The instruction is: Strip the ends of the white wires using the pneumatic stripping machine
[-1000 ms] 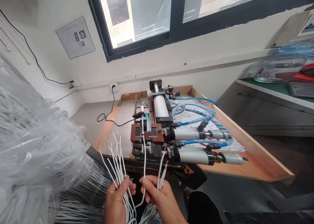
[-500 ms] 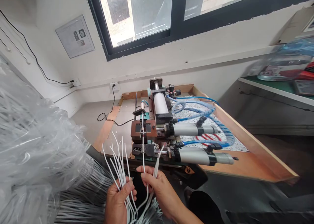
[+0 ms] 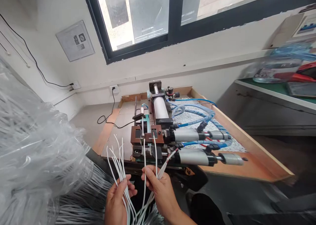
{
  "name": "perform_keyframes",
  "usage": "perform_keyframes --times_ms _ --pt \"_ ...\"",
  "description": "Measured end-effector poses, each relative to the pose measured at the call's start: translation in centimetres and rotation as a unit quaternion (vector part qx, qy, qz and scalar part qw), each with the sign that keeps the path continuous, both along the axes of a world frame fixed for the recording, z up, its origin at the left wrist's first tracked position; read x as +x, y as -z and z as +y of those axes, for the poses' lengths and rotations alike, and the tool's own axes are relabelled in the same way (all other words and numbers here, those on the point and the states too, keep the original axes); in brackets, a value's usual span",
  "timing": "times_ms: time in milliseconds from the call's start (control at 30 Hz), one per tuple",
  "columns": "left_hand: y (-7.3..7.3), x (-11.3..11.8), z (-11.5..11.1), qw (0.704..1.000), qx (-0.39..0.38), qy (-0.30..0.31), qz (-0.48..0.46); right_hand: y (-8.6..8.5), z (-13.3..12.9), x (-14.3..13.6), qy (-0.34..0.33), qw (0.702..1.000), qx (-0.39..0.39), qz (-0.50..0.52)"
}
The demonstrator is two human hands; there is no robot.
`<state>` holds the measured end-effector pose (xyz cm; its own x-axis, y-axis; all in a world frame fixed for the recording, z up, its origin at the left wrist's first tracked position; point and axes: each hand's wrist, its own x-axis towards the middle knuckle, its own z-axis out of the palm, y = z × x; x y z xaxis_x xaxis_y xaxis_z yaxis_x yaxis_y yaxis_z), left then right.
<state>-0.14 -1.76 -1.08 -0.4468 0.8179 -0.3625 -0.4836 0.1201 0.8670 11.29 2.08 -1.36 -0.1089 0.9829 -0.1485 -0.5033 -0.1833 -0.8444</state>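
Observation:
My left hand is closed around a loose fan of thin white cables, their tips pointing up. My right hand is closed on a second cluster of white cables, whose tips show reddish wire ends. One single cable rises from between its thumb and fingers to the right brown block. Another cable stands upright at the right fingertips, its tip by the gap between the brown jaw blocks of a pneumatic machine. The lower ends of the cables run together below both hands.
Plastic-wrapped bundles of grey cable fill the left side. The machine sits in a wood-edged tray with blue air hoses and white scraps. A green shelf with a clear plastic container stands at right, a window behind.
The machine's brown blocks have moved apart and its right-hand cylinder ends have shifted right. The cable at the jaws has moved right with my right hand; another cable now stands at the gap.

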Motion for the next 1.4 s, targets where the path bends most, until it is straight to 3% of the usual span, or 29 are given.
perform_keyframes --times_ms 233,767,1000,1133,1267,1400 --pt "0.4 -0.3 0.0 0.999 0.028 0.01 0.039 -0.3 1.0 -0.4 0.026 0.993 -0.086 0.077" --pt "0.3 -0.2 -0.3 0.996 0.057 0.0 0.067 -0.1 1.4 -0.7 -0.005 0.986 -0.114 0.121" --pt "0.6 0.3 -0.9 0.985 0.071 0.079 0.136 -0.7 0.8 -0.3 -0.135 0.984 -0.045 0.102" --pt "1.0 0.3 -1.2 0.97 0.073 0.162 0.166 -1.4 0.6 -0.2 -0.144 0.986 -0.022 0.083" --pt "0.9 0.1 -1.1 0.977 0.072 0.113 0.165 -0.8 0.3 0.0 -0.099 0.994 -0.016 0.046" --pt "0.7 -0.2 -0.7 0.994 0.053 0.056 0.072 0.6 -0.6 0.4 -0.098 0.994 -0.045 0.014"
